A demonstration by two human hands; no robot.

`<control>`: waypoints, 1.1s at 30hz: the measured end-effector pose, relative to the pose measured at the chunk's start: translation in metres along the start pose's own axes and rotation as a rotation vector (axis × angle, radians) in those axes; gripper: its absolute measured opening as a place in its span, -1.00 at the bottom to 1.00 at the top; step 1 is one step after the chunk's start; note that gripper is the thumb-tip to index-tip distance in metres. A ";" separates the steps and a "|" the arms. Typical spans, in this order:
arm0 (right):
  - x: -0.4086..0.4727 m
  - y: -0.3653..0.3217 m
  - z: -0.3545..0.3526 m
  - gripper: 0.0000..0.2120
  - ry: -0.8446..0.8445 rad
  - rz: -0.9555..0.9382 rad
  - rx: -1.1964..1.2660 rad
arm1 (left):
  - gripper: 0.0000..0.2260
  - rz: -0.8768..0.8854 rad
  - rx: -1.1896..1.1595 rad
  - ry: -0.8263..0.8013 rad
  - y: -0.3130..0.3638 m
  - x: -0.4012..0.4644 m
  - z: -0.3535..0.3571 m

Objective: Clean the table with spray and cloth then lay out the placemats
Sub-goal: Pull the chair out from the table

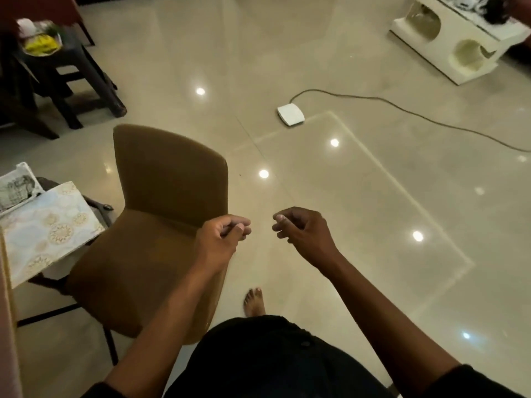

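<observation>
My left hand [221,239] hovers over the front right corner of a brown padded chair [161,214], fingers curled in with the thumb against them, holding nothing I can see. Just to its right, my right hand [301,234] hangs over the floor with loosely curled fingers and is empty. At the left edge lies a pale placemat [48,225] with gold round patterns, and its corner juts over the chair seat. Behind it lies a second mat [15,191] with a black-and-white drawing. No spray bottle or cloth is in view.
Glossy beige floor tiles spread ahead and to the right. A white flat device [290,114] with a cable lies on the floor ahead. A dark stool [66,73] bearing a bowl stands at the back left, a white low unit [448,44] at the back right. My bare foot [254,301] is below my hands.
</observation>
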State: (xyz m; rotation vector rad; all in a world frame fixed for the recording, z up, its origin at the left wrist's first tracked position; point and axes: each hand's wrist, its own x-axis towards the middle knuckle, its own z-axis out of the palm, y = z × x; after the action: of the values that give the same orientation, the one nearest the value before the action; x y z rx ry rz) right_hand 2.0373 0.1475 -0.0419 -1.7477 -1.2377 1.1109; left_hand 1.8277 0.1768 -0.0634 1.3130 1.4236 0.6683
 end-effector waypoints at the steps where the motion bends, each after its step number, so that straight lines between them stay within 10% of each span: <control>1: 0.023 -0.004 -0.001 -0.84 -0.019 0.001 -0.005 | -0.81 -0.014 0.011 0.004 0.004 0.018 -0.002; 22: 0.376 -0.127 0.057 -0.84 -0.843 -0.498 -0.375 | -0.61 -0.469 -0.182 0.771 0.076 0.215 -0.003; 33: 0.416 -0.166 0.174 -0.78 -1.307 -0.944 -0.762 | -0.56 -0.778 -0.524 0.938 0.053 0.264 0.012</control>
State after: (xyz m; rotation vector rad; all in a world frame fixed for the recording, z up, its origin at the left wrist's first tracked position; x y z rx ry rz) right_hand 1.8900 0.6047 -0.0587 -0.3388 -3.1050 1.1730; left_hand 1.8947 0.4357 -0.1015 -0.0782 2.0999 1.0567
